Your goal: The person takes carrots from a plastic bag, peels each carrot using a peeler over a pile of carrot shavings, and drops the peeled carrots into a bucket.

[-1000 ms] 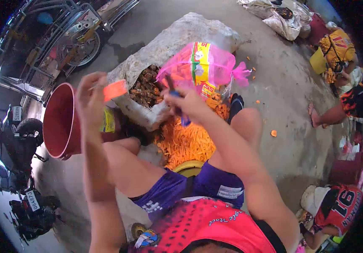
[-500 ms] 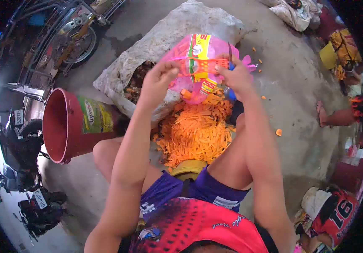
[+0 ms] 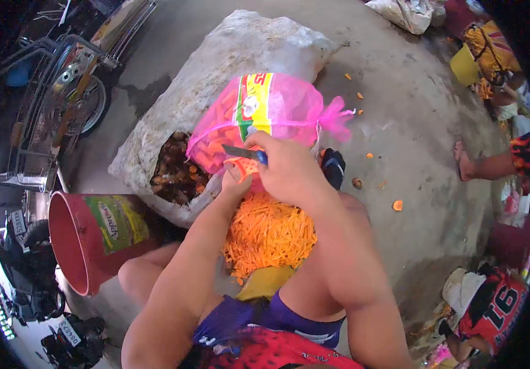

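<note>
My right hand [image 3: 293, 165] is closed around the blue handle of a knife [image 3: 238, 152], its blade pointing left. Just below the blade, my left hand [image 3: 236, 184] grips an orange piece with holes [image 3: 244, 167], close to my right fingers. Behind both hands lies a pink mesh bag [image 3: 289, 104] of orange pieces, tied at its right end. Under my hands, orange strips [image 3: 271, 230] are heaped over a yellow container [image 3: 267, 283] between my legs.
A large whitish sack [image 3: 240, 55] with dark scraps in its opening lies behind the bag. Left of it is a tipped red bucket [image 3: 71, 246]. Motorcycles [image 3: 31, 246] stand farther left. Other people [image 3: 499, 307] and a yellow pail [image 3: 464, 66] are at the right.
Both hands have come down and closer together, off the front of the pink bag. The knife now points left over the orange piece, which my left hand grips. The camera view has shifted.
</note>
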A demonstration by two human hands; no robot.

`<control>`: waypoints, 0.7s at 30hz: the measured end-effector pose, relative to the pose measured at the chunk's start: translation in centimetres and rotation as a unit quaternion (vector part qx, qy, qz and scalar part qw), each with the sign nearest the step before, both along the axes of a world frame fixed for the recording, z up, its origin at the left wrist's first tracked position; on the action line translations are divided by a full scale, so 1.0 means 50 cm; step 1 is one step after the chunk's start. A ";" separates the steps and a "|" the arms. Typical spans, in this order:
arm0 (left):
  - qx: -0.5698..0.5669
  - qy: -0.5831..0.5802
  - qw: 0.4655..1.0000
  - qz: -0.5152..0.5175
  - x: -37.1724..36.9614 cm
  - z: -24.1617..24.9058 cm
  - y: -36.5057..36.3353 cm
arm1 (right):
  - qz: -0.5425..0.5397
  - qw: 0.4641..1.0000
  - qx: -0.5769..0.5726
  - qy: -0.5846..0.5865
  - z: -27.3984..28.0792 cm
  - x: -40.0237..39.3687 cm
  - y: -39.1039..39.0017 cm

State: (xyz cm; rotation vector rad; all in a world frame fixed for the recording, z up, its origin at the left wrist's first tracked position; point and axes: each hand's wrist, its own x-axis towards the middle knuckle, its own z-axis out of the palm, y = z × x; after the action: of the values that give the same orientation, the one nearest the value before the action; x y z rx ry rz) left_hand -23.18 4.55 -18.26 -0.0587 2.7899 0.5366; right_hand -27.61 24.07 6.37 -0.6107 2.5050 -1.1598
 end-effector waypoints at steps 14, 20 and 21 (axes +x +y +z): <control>0.483 -0.140 0.825 0.259 0.224 0.255 -0.173 | 0.064 0.997 0.009 0.046 -0.052 0.053 -0.025; 0.609 0.016 0.745 0.271 0.347 0.399 -0.183 | 0.137 0.990 0.009 0.020 -0.041 0.182 -0.102; 0.562 0.020 0.772 0.296 0.362 0.422 -0.169 | 0.149 0.988 0.002 0.029 -0.047 0.200 -0.118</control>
State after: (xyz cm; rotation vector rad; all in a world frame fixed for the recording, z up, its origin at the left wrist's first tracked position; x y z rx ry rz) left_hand -5.10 -3.91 2.84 -0.6538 1.9525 2.2326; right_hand -17.61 18.17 4.03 -0.9905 2.3571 -1.0387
